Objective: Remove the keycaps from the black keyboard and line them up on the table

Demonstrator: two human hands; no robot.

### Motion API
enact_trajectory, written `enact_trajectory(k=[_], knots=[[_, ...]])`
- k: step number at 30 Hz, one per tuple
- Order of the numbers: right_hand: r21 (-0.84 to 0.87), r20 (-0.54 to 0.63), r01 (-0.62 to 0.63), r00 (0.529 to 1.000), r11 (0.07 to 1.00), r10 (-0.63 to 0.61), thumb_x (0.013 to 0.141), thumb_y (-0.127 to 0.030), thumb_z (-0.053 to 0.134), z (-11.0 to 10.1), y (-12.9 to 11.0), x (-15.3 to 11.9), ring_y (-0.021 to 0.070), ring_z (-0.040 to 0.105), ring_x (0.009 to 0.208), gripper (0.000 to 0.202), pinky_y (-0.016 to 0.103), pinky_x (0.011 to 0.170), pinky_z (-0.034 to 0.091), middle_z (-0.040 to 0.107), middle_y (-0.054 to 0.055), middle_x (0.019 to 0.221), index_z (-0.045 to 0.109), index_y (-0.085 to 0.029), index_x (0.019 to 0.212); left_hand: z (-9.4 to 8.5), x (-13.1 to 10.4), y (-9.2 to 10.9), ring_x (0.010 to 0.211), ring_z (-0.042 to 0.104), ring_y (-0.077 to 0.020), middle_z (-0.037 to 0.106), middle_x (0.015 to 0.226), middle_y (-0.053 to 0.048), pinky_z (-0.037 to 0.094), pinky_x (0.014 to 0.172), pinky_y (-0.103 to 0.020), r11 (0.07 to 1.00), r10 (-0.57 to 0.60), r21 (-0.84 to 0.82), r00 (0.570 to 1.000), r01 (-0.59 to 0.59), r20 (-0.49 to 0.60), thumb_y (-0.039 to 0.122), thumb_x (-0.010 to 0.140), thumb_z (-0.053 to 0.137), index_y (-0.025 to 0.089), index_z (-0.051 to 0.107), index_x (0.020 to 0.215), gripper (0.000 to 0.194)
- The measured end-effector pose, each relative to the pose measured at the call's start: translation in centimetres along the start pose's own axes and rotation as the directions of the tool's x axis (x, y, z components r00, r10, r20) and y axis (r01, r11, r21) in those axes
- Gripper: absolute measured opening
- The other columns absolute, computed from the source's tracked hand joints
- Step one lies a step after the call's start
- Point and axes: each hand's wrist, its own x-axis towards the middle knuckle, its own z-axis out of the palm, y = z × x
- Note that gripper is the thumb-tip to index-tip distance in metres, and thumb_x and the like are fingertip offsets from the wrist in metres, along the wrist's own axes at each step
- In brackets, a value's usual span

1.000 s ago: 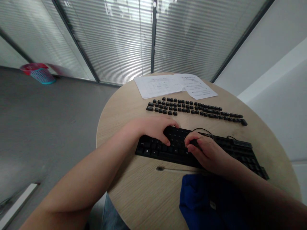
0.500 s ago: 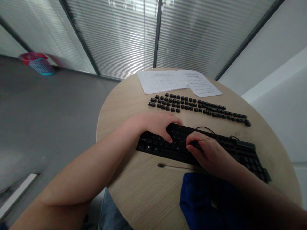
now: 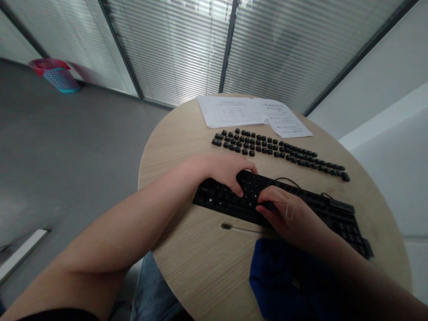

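A black keyboard (image 3: 234, 206) lies across the table, with bare patches where keycaps are off. My left hand (image 3: 227, 171) rests over its left part, thumb on the top face and fingers at the far edge, gripping it. Close to the middle of the keyboard, my right hand (image 3: 287, 211) is closed in a pinch. What sits between its fingertips is dark and mostly hidden. A thin, pale loop shows against the back of this hand. Beyond the keyboard, loose black keycaps (image 3: 264, 143) stand in rows. A slim brush (image 3: 226, 226) with dark bristles lies at the near side.
Printed papers (image 3: 230, 112) lie at the far edge of the round wooden table (image 3: 197, 272). Blue cloth (image 3: 267, 272) is under my right forearm. A cable (image 3: 287, 179) runs behind the keyboard. A red and blue basket (image 3: 60, 78) stands on the floor by the blinds.
The camera view has shifted slightly. My right hand has turned a little and moved slightly left over the keyboard, still pinched. My left hand keeps its place on the keyboard.
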Motion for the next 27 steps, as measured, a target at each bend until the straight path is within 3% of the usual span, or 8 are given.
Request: enact_trajectory(k=[9, 13, 19, 21, 25, 27], knots=[[0.029, 0.025, -0.075, 0.997, 0.997, 0.074, 0.103, -0.021, 0.056, -0.2, 0.3, 0.1, 0.0205, 0.071, 0.081, 0.007, 0.031, 0.074, 0.055, 0.074, 0.005, 0.091, 0.063, -0.021, 0.100, -0.2, -0.1, 0.3, 0.122, 0.062, -0.0305, 0.069, 0.137, -0.012, 0.047, 0.106, -0.041, 0.999, -0.024, -0.027, 0.999, 0.025, 0.021, 0.041, 0.071, 0.083, 0.022, 0.062, 0.143, 0.077], [0.037, -0.060, -0.179, 0.982, 0.983, 0.181, 0.102, -0.021, 0.052, 0.1, 0.7, 0.1, 0.0193, 0.070, 0.070, 0.011, 0.030, 0.066, 0.052, 0.072, 0.003, 0.082, 0.062, -0.023, 0.097, -0.5, -0.2, 0.6, 0.124, 0.061, -0.0312, 0.068, 0.137, -0.012, 0.046, 0.107, -0.043, 0.998, -0.060, -0.026, 0.997, 0.061, 0.039, 0.042, 0.072, 0.083, 0.021, 0.061, 0.144, 0.078], [0.064, -0.178, -0.162, 0.969, 0.985, 0.171, 0.102, -0.026, 0.052, 1.1, 1.2, -0.5, 0.0188, 0.071, 0.067, 0.013, 0.031, 0.065, 0.053, 0.074, 0.003, 0.082, 0.062, -0.023, 0.095, -0.3, -0.2, 0.3, 0.124, 0.061, -0.0306, 0.069, 0.137, -0.011, 0.046, 0.107, -0.043, 0.998, -0.051, -0.032, 0.998, 0.052, 0.026, 0.041, 0.071, 0.084, 0.024, 0.061, 0.143, 0.078], [0.134, -0.225, -0.158, 0.957, 0.978, 0.185, 0.104, -0.029, 0.053, 1.4, 1.5, -1.0, 0.0192, 0.070, 0.066, 0.013, 0.032, 0.064, 0.054, 0.074, 0.003, 0.081, 0.061, -0.024, 0.095, -0.2, -0.1, 0.2, 0.122, 0.061, -0.0310, 0.070, 0.136, -0.012, 0.047, 0.106, -0.043, 0.998, -0.046, -0.039, 0.999, 0.047, 0.021, 0.039, 0.070, 0.084, 0.022, 0.062, 0.142, 0.077], [0.396, -0.322, -0.184, 0.889, 0.900, 0.324, 0.109, -0.036, 0.050, 1.7, 2.1, -2.1, 0.0185, 0.067, 0.058, 0.013, 0.032, 0.056, 0.054, 0.072, 0.002, 0.076, 0.056, -0.026, 0.105, 0.0, -0.1, 0.2, 0.120, 0.062, -0.0300, 0.070, 0.135, -0.010, 0.048, 0.103, -0.042, 0.998, -0.039, -0.041, 0.999, 0.039, 0.003, 0.038, 0.071, 0.085, 0.025, 0.063, 0.142, 0.075], [0.430, -0.325, -0.178, 0.884, 0.885, 0.336, 0.109, -0.038, 0.051, 1.8, 2.4, -2.4, 0.0177, 0.066, 0.058, 0.012, 0.032, 0.056, 0.054, 0.073, 0.002, 0.078, 0.055, -0.026, 0.107, 0.0, -0.2, 0.1, 0.120, 0.063, -0.0299, 0.070, 0.135, -0.010, 0.048, 0.103, -0.042, 0.998, -0.041, -0.043, 0.999, 0.041, 0.006, 0.039, 0.071, 0.085, 0.025, 0.062, 0.143, 0.077]])
